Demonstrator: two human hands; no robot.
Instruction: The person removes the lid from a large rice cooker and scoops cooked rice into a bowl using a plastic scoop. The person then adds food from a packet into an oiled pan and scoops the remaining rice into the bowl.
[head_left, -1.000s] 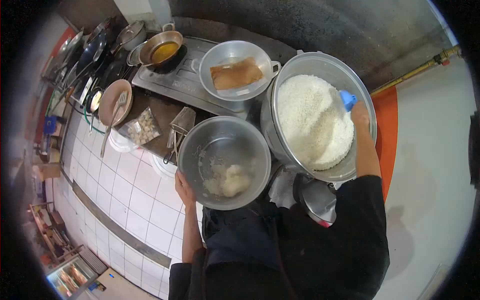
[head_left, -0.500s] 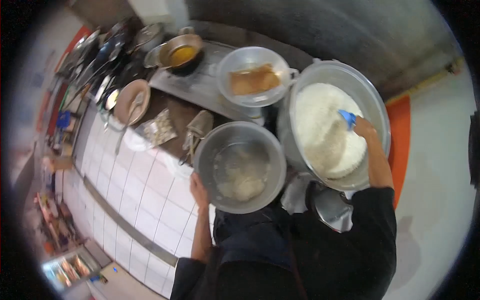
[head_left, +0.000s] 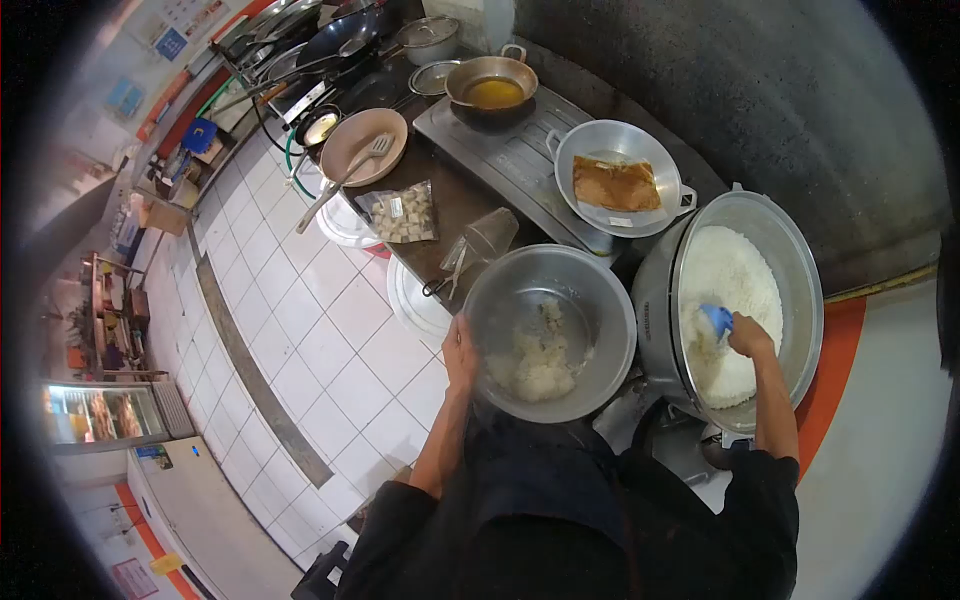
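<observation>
My left hand point(head_left: 459, 352) grips the left rim of a deep grey metal pot point(head_left: 480, 300), which is tilted in front of my body. A clump of cooked white rice point(head_left: 545, 372) lies on its bottom, with thinner bits stuck above. On the right, my right hand point(head_left: 752, 337) is closed around the handle of a blue rice scoop point(head_left: 716, 319). The scoop's blade touches the white rice point(head_left: 745, 270) that fills much of a large metal pot point(head_left: 812, 290). A dented hollow shows in the rice around the scoop.
Behind the pots, a metal stove point(head_left: 480, 135) carries a pan of yellow oil point(head_left: 495, 93) and a silver wok point(head_left: 600, 145) with a brown packet. A bag of cubes point(head_left: 402, 212), a pink bowl point(head_left: 350, 135) and a spatula point(head_left: 345, 180) stand left. White tiled floor point(head_left: 320, 330) lies beyond.
The view has swung left, so everything sits farther right. In the large pot, my right hand has brought the scoop to the rice's near left side. My left hand stays on the grey pot.
</observation>
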